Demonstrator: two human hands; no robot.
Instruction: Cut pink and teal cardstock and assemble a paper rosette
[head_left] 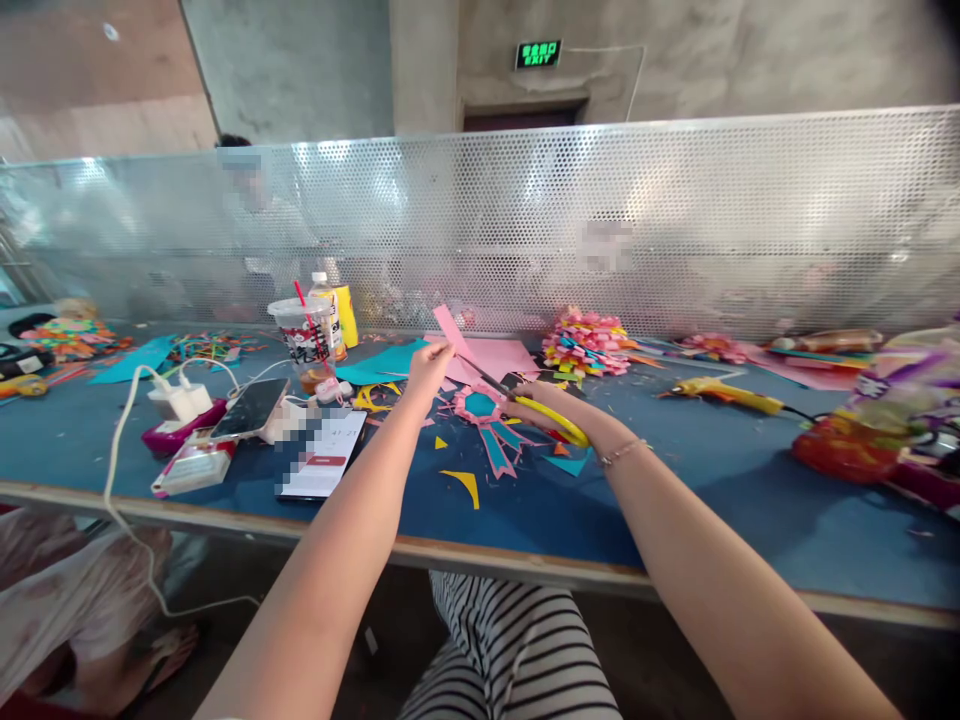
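My left hand (pixel 431 362) pinches a strip of pink paper (pixel 450 328) that stands up above the table. My right hand (pixel 546 402) is closed on scissors with a yellow handle (pixel 566 425); their dark blades (pixel 480 372) point toward the strip at my left fingertips. Whether the blades touch the paper I cannot tell. Below the hands lies a pink and blue paper rosette (pixel 478 404) with two ribbon tails (pixel 498 450). Yellow paper scraps (pixel 463 486) are strewn in front of it. Pink paper sheets (pixel 501 356) lie behind my hands.
A plastic cup (pixel 301 330), a bottle (pixel 321 290), a phone (pixel 322 455) and a charger (pixel 180 402) with cables stand left. A pink paper flower pile (pixel 583 340), a yellow glue gun (pixel 727 396) and a plastic bag (pixel 855 440) are right. A perforated metal screen (pixel 480 220) borders the table.
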